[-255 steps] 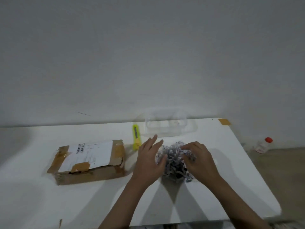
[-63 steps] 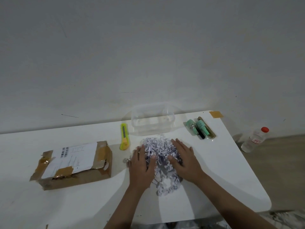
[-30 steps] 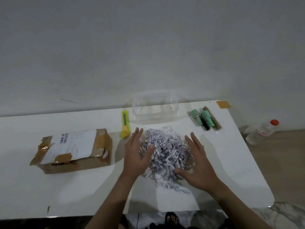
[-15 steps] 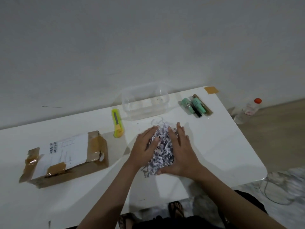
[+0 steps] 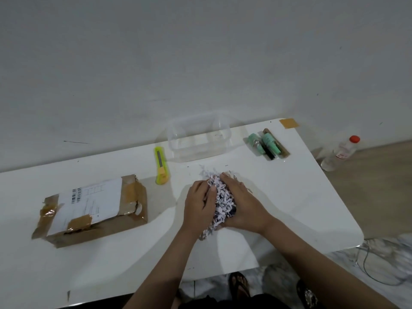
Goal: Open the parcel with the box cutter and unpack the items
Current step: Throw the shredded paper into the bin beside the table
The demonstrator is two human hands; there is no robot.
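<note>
A wad of shredded paper filling (image 5: 221, 202) lies on the white table (image 5: 301, 208), squeezed between both hands. My left hand (image 5: 200, 205) cups its left side and my right hand (image 5: 242, 205) presses its right side and top. The brown cardboard parcel (image 5: 93, 210), taped and with a white shipping label, rests at the left with a torn end. The yellow-green box cutter (image 5: 161, 165) lies beyond it. Unpacked green tubes in a clear pack (image 5: 268, 145) lie at the back right.
A clear plastic container (image 5: 199, 137) stands against the wall behind the paper. A plastic bottle with a red cap (image 5: 342, 152) stands on the floor to the right. The table's right and near edges are close; feet in sandals show below.
The spread shreds have been gathered into a tight wad between both hands. The green tubes appeared at the back right since the oldest frame. My view has shifted.
</note>
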